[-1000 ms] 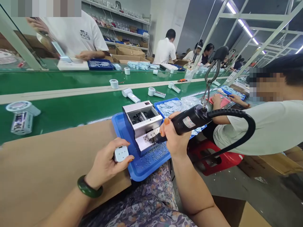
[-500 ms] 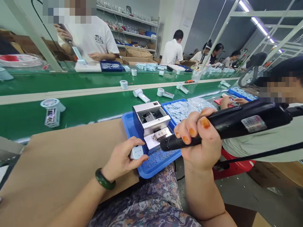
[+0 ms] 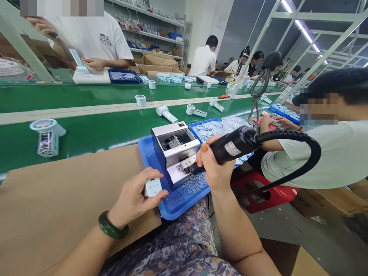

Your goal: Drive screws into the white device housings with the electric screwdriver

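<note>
My left hand (image 3: 133, 199) is closed round a small white plastic part (image 3: 152, 187), held over the brown cardboard sheet (image 3: 66, 191). A green bangle sits on that wrist. My right hand (image 3: 214, 168) grips a black electric screwdriver (image 3: 232, 145) with a thick black cable. Its tip rests at the front outlet of a silver screw-feeder box (image 3: 175, 147). The box stands in a blue tray (image 3: 172, 203) strewn with small loose screws.
A green conveyor belt (image 3: 94, 130) carries several white fan-like units. A second blue tray (image 3: 207, 128) holds pale parts. A person in a white shirt sits at my right beside a red stool (image 3: 267, 193). Other workers stand across the belt.
Half a second ago my right hand had the screwdriver raised near the camera; now its tip is back at the feeder's outlet, as it was one second ago. My left hand barely moved.
</note>
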